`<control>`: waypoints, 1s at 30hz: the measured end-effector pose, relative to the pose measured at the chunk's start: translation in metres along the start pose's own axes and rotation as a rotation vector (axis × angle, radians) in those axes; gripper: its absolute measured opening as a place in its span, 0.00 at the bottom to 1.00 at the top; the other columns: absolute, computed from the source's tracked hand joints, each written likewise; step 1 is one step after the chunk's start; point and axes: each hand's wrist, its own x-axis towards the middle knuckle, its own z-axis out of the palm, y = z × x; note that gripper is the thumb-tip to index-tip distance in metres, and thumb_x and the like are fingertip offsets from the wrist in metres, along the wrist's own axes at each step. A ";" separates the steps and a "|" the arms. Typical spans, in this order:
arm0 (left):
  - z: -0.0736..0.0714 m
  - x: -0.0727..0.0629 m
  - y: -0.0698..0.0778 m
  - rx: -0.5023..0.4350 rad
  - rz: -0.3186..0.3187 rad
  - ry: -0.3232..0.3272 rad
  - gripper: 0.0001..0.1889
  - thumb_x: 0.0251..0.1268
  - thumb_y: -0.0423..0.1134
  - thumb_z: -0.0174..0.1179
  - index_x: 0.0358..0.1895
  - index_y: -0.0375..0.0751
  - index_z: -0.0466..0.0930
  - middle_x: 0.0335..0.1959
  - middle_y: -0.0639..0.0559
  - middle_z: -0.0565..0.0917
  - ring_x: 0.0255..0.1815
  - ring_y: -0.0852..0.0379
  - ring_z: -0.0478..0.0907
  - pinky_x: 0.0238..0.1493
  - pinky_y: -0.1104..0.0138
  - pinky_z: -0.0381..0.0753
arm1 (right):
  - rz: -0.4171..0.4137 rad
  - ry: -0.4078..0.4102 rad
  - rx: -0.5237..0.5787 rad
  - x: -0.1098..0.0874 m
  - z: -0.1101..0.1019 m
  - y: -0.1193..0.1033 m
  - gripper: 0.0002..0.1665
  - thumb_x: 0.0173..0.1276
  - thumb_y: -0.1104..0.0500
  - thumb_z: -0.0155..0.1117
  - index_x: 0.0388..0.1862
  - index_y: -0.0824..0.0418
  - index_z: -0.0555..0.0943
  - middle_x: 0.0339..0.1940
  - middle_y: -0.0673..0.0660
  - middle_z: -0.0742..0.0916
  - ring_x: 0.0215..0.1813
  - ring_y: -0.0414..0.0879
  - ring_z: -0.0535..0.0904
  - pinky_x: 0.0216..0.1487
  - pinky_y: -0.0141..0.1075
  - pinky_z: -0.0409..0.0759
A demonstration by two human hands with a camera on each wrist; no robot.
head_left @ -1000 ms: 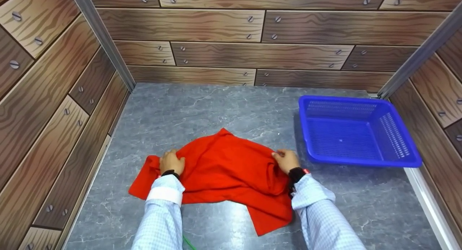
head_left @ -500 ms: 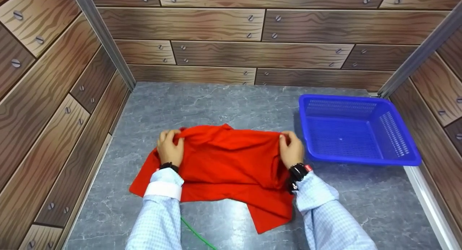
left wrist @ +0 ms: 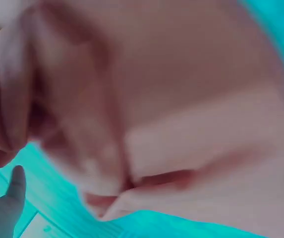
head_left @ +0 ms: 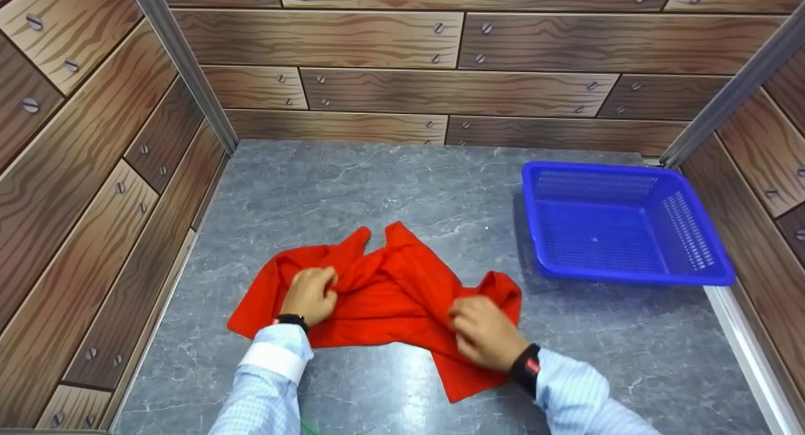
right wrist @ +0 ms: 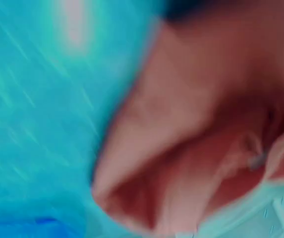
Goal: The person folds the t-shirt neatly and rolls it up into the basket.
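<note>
A crumpled red cloth (head_left: pixel 383 309) lies on the grey marbled surface, two pointed corners standing up at its far edge. On its left part, my left hand (head_left: pixel 311 297) pinches the fabric with curled fingers; folds run from there toward the middle. Over the right part, my right hand (head_left: pixel 487 334), blurred by motion, grips the cloth with bent fingers. A loop of fabric bulges up beyond that hand, and a flap lies below it toward me. Close, blurred folds of the fabric fill much of both wrist views.
A blue plastic basket (head_left: pixel 597 234) with perforated sides stands at the right. Walls printed with wood planks (head_left: pixel 377 42) enclose the back and both sides. A green cord (head_left: pixel 309 427) shows at the near edge beside the left sleeve.
Both hands first lifted the far edge of the cloth upward and apart, then came back toward me, the right one also inward. The straight far edge has collapsed into folds and points.
</note>
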 end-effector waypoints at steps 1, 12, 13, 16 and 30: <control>0.002 -0.004 -0.002 0.018 -0.017 -0.025 0.10 0.44 0.27 0.59 0.25 0.46 0.70 0.23 0.50 0.77 0.38 0.45 0.79 0.54 0.48 0.73 | -0.008 -0.054 -0.001 -0.005 0.003 -0.004 0.08 0.48 0.62 0.65 0.30 0.56 0.79 0.42 0.54 0.86 0.50 0.53 0.81 0.51 0.48 0.78; 0.011 -0.014 -0.001 0.078 -0.103 -0.097 0.05 0.51 0.36 0.55 0.23 0.47 0.69 0.22 0.54 0.74 0.37 0.50 0.77 0.45 0.54 0.71 | 0.383 -0.158 0.140 0.014 0.011 0.000 0.04 0.62 0.56 0.68 0.30 0.52 0.80 0.29 0.47 0.83 0.34 0.42 0.78 0.38 0.36 0.77; 0.010 -0.012 0.000 0.086 -0.106 -0.083 0.06 0.53 0.37 0.56 0.22 0.48 0.69 0.21 0.54 0.74 0.34 0.50 0.76 0.44 0.55 0.72 | 0.484 -0.116 0.162 0.021 0.009 0.005 0.03 0.63 0.57 0.67 0.31 0.54 0.81 0.29 0.49 0.83 0.34 0.43 0.78 0.37 0.37 0.78; 0.008 -0.002 0.004 0.093 -0.111 -0.004 0.08 0.61 0.38 0.56 0.24 0.46 0.74 0.23 0.51 0.76 0.33 0.47 0.77 0.42 0.54 0.75 | 0.785 -0.023 0.207 0.040 0.006 0.025 0.04 0.66 0.61 0.63 0.36 0.60 0.82 0.33 0.55 0.85 0.36 0.48 0.82 0.41 0.42 0.81; 0.014 0.045 0.011 -0.110 -0.500 -0.047 0.27 0.66 0.34 0.60 0.67 0.30 0.67 0.65 0.32 0.74 0.67 0.35 0.70 0.70 0.50 0.67 | 1.287 -0.457 0.166 0.059 0.026 0.042 0.27 0.69 0.44 0.55 0.29 0.66 0.86 0.33 0.64 0.88 0.31 0.52 0.80 0.35 0.44 0.77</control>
